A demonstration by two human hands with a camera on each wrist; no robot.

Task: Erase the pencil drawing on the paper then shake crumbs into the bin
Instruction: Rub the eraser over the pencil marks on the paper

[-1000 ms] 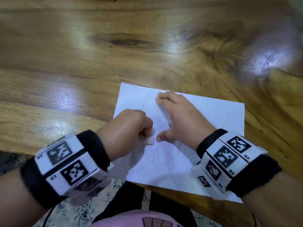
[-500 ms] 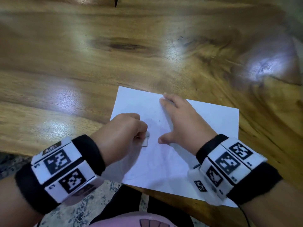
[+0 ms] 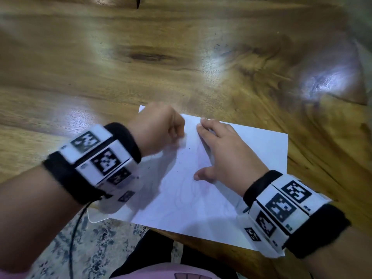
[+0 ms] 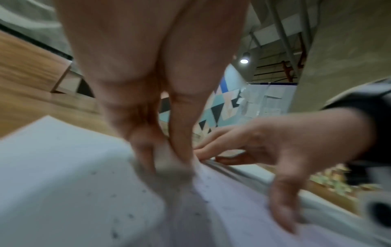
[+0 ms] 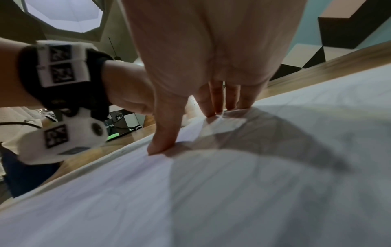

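Observation:
A white sheet of paper (image 3: pixel 201 190) with faint pencil lines lies at the near edge of the wooden table (image 3: pixel 141 67). My left hand (image 3: pixel 161 129) pinches a small white eraser (image 4: pixel 167 160) against the paper's far left part; the eraser is blurred. Dark eraser crumbs (image 3: pixel 181 154) dot the sheet beside it. My right hand (image 3: pixel 221 152) lies flat on the paper (image 5: pixel 232 192) with fingers (image 5: pixel 215 100) and thumb spread, pressing it down. No bin is in view.
The table stretches far and to both sides of the paper. Below the near edge I see a patterned floor (image 3: pixel 96 244) and my lap. A black cable (image 3: pixel 77 228) hangs from my left wrist band.
My left hand with the eraser has moved away from me, from the sheet's middle left to its far left corner. The right hand stays pressed on the paper. Crumbs now show.

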